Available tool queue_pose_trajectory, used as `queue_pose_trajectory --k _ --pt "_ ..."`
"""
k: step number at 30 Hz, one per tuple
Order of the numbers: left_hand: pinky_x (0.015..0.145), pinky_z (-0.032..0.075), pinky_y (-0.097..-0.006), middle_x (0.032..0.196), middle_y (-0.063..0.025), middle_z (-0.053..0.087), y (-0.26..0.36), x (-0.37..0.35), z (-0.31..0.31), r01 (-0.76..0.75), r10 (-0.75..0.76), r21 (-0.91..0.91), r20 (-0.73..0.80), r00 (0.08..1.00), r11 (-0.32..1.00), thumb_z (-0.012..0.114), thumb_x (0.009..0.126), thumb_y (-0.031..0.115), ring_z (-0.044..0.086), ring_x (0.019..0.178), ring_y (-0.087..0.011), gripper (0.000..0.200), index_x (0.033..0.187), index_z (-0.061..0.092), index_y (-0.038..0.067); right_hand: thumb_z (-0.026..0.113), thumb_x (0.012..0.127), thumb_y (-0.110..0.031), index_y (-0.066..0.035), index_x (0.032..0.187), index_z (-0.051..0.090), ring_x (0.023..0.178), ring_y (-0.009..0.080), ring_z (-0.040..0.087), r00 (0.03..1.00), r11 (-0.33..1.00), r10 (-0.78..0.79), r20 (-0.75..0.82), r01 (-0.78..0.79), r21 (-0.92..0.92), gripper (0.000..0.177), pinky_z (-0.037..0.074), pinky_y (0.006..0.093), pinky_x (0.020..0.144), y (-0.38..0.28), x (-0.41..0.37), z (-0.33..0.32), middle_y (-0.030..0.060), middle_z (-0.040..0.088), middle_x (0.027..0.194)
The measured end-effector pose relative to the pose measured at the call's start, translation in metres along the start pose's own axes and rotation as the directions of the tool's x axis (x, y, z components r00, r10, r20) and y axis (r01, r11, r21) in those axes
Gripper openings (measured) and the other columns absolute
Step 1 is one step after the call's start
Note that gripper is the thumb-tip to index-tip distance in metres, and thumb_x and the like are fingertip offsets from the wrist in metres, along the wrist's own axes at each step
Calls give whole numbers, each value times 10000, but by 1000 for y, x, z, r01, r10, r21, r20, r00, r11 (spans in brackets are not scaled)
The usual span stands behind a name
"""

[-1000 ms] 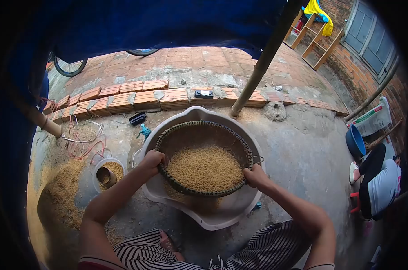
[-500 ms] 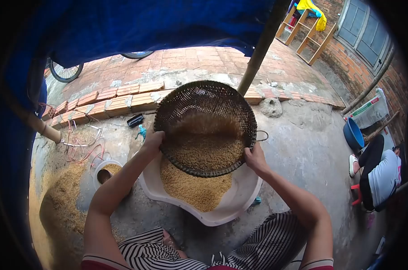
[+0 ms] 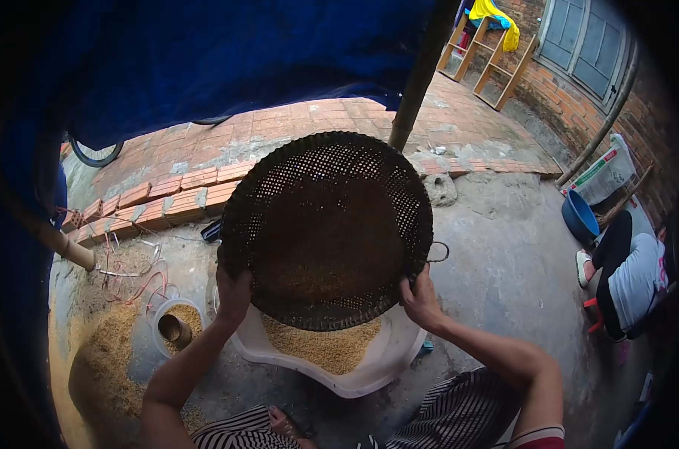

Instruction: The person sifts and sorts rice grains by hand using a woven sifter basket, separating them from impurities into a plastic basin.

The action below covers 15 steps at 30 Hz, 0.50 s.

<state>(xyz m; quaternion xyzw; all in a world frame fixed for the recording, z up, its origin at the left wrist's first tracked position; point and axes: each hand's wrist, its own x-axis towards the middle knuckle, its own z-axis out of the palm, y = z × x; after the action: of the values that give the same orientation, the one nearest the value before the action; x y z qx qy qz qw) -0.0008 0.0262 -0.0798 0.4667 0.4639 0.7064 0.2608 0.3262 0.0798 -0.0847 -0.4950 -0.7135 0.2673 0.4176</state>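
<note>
A round, dark woven basket (image 3: pixel 324 247) is held up between both hands, its meshed inside facing me with a dark brown, shaded mass of grain over the middle. My left hand (image 3: pixel 234 295) is closed on its lower left rim. On the lower right rim, my right hand (image 3: pixel 421 298) grips near a small wire loop. Below the basket, a wide white tub (image 3: pixel 358 383) holds golden grain (image 3: pixel 324 348); the basket hides the tub's far part.
At left, a white bucket (image 3: pixel 160 331) holds grain and a brown cup (image 3: pixel 175 330), beside a grain heap (image 3: pixel 111 352). Bricks (image 3: pixel 178 202) line the ledge ahead. A seated person (image 3: pixel 635 284) and a blue basin (image 3: pixel 580 215) are at right. A blue tarp (image 3: pixel 242 60) hangs above.
The basket has come closer and tilted more toward me, with both hands on its rim. Its grain now looks darker and spread over the middle. The whole view has shifted slightly.
</note>
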Motion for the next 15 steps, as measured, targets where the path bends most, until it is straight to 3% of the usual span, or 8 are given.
queue_pose_trajectory --k 5,6,7,8,11,12,13,15 --pt "752 428 -284 1033 -89 509 -27 23 8 87 -88 15 74 993 996 413 669 -82 501 879 -150 519 1181 393 -2 450 789 -138 63 1003 400 776 427 555 985 976 169 -26 -171 -138 298 437 438 689 19 20 8 271 570 825" --pt "680 430 -289 978 -89 508 -29 18 14 362 -362 -4 46 931 932 425 652 -86 496 826 -153 481 1126 415 -3 450 789 -138 63 1003 400 776 427 555 984 975 175 -9 -175 -140 298 437 438 689 22 17 6 271 570 825" --pt "608 432 -295 923 -89 508 -32 11 14 610 -610 -35 23 792 792 438 635 -89 492 773 -156 443 1070 438 -4 451 782 -157 64 966 430 760 410 560 968 951 247 53 -231 -205 289 436 433 680 27 13 1 262 573 810" --pt "608 432 -295 923 -89 508 -43 1 8 620 -620 -37 9 785 784 438 635 -89 492 773 -156 443 1070 438 -4 452 775 -176 65 930 461 745 394 566 942 921 316 111 -277 -273 287 436 429 672 33 11 -3 253 576 794" --pt "493 375 -294 774 -69 448 -69 -23 -10 872 -869 -66 73 490 486 447 601 -110 447 661 -171 326 899 442 22 449 766 -186 38 763 517 520 213 520 754 829 560 343 -517 -216 234 388 327 472 20 -1 -14 129 534 614" --pt "493 375 -294 774 -69 448 -68 -26 -14 875 -873 -67 71 483 479 447 601 -110 447 661 -171 326 899 442 22 446 771 -168 9 729 514 409 125 450 623 755 639 452 -621 -210 194 327 267 374 13 -5 -18 48 487 538" --pt "475 374 -290 724 -60 454 -66 -25 -18 898 -893 -48 97 439 437 447 609 -110 451 596 -162 296 874 461 22 432 772 -134 -15 678 503 390 119 434 590 730 661 465 -648 -216 167 310 260 350 15 -9 -17 44 474 519" --pt "456 373 -287 674 -51 461 -56 -22 -13 916 -907 -12 139 398 401 448 618 -110 455 532 -154 268 849 481 22 437 768 -161 15 659 514 409 143 486 630 761 632 451 -614 -209 221 360 286 371 27 -11 -17 84 504 517"
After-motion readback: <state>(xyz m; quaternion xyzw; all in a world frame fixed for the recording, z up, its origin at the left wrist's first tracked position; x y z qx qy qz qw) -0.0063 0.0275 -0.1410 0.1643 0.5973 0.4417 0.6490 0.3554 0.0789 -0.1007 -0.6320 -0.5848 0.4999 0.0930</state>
